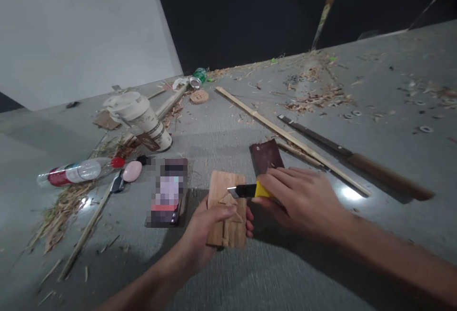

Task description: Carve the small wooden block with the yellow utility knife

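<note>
A small light wooden block [225, 187] lies on the grey floor, with a tree-like shape cut into its top face. My left hand [209, 228] grips the block from its near end, thumb pressed on top. My right hand [302, 201] holds a yellow and black utility knife [250, 190], its blade tip touching the carved shape on the block. A dark brown sandpaper sheet [266, 156] lies just beyond the knife.
A phone [167, 192] lies left of the block. Further left are a plastic bottle [80, 170], a pink oval object [132, 171] and a tipped paper cup [143, 118]. A long bamboo stick [285, 135] and a large wooden-handled knife [357, 159] lie to the right. Wood shavings are scattered about.
</note>
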The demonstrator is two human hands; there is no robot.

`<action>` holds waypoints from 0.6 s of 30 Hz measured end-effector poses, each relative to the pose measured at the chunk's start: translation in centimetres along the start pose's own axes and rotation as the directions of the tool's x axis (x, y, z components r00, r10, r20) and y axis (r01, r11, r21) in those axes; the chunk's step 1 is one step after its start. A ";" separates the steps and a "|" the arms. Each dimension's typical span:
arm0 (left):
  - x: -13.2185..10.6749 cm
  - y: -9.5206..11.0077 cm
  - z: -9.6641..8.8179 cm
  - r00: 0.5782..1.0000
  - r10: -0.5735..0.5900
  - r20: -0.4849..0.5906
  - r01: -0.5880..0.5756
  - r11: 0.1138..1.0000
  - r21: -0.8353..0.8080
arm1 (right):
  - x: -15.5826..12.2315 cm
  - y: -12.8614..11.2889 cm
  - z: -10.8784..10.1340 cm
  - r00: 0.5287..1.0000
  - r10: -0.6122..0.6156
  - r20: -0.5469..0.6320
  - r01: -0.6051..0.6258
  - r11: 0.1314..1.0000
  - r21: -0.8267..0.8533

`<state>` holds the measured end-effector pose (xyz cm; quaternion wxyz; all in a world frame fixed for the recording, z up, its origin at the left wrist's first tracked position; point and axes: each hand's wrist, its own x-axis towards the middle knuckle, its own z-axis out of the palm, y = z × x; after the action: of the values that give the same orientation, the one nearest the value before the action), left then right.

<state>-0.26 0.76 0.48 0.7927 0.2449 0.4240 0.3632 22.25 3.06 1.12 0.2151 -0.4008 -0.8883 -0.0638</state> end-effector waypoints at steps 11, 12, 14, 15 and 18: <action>-0.4 -0.7 -0.5 0.999 -0.040 0.035 0.040 0.999 0.012 | -0.3 1.0 0.0 0.979 0.177 -0.098 -0.177 0.984 0.015; -0.5 -0.9 -0.6 0.997 -0.055 0.059 0.054 0.998 0.023 | -0.4 1.8 -0.2 0.952 0.272 -0.143 -0.276 0.961 -0.009; -0.7 -1.2 -0.7 0.992 -0.081 0.092 0.076 0.995 0.057 | -0.5 3.7 -0.7 0.879 0.418 -0.228 -0.437 0.899 -0.035; -0.8 -1.3 -0.7 0.992 -0.083 0.098 0.076 0.994 0.073 | -0.5 4.4 -1.0 0.868 0.446 -0.219 -0.461 0.887 -0.020; -0.7 -1.1 -0.6 0.995 -0.044 0.094 0.034 0.994 0.099 | -0.7 5.2 -1.1 0.902 0.381 -0.206 -0.383 0.923 0.031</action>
<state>-0.62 -0.47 -0.26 0.8061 0.2921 0.4075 0.3144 26.81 5.76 1.52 0.3130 -0.5591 -0.7649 -0.0664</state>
